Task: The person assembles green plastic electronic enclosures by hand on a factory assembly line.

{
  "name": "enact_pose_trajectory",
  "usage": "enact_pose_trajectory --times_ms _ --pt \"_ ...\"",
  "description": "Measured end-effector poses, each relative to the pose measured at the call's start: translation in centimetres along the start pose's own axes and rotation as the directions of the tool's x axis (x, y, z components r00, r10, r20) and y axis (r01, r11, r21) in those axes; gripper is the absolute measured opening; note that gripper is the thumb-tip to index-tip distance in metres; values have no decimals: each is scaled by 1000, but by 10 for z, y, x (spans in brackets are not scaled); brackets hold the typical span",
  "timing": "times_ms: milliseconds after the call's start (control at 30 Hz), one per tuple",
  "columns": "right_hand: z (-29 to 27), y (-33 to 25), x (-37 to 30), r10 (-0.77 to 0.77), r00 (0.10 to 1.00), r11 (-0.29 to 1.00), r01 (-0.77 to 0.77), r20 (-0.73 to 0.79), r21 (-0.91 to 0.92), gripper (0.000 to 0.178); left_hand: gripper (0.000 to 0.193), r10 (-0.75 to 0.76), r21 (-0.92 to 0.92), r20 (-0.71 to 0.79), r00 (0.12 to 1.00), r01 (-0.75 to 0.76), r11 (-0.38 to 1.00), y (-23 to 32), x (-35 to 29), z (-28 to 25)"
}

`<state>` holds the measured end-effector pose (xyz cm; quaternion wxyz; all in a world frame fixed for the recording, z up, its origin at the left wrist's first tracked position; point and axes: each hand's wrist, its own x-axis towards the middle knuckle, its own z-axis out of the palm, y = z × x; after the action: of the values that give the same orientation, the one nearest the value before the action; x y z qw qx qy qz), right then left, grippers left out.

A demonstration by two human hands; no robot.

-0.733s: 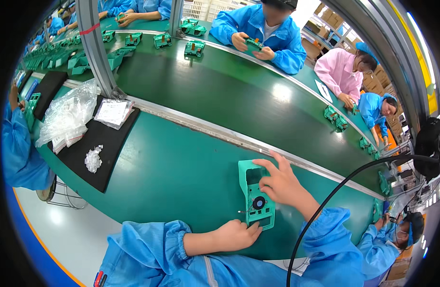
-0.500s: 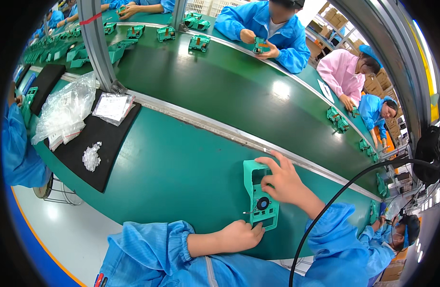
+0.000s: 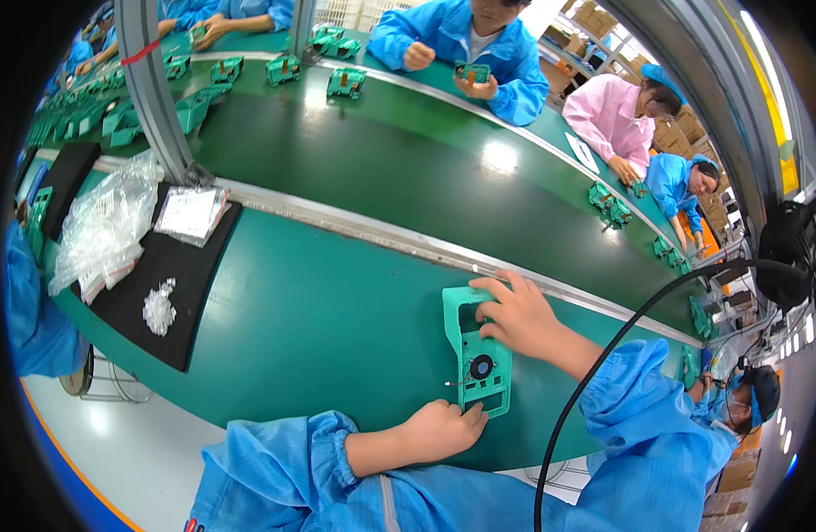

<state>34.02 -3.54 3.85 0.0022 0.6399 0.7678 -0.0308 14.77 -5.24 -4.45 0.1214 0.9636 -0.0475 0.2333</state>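
Note:
A green plastic housing [image 3: 471,341] with rectangular openings lies on the green table in front of me. A round black speaker [image 3: 481,366] sits in its lower half, and a thin wire with a small white plug sticks out at its left side. My left hand [image 3: 441,431] is closed on the housing's near end, fingertips at the lower opening. My right hand [image 3: 520,315] grips the far right edge, its fingers curled over the top part. The underside of the housing is hidden.
At left, a black foam mat [image 3: 184,306] bears a clear plastic bag [image 3: 111,226], a bagged paper label [image 3: 191,213] and a pile of small clear pieces [image 3: 160,308]. A metal rail [image 3: 337,223] borders the dark green conveyor belt [image 3: 381,146]. A black cable [image 3: 578,390] arcs past my right arm. Co-workers sit across.
The whole view has shifted slightly. My right hand's fingers have bent more over the housing's far edge. Across the belt, a co-worker's one hand has come away from a green part.

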Motion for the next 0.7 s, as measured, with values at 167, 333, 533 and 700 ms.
enact_pose_trajectory --times_ms 167,333,533,700 --pt "-19 18 -26 -232 972 935 217 -24 -279 14 29 9 -11 39 999 -8 1000 -3 -4 -2" --pt "-2 42 -82 -159 970 945 96 -182 -312 16 28 26 -64 96 995 -19 998 -10 4 -12" --pt "23 88 -220 468 794 770 -582 -389 -261 14 19 -441 -714 172 881 420 561 -22 9 -18" --pt "45 145 -324 822 175 100 -981 -542 -166 12 28 -414 -920 389 823 366 -138 -45 -8 11"
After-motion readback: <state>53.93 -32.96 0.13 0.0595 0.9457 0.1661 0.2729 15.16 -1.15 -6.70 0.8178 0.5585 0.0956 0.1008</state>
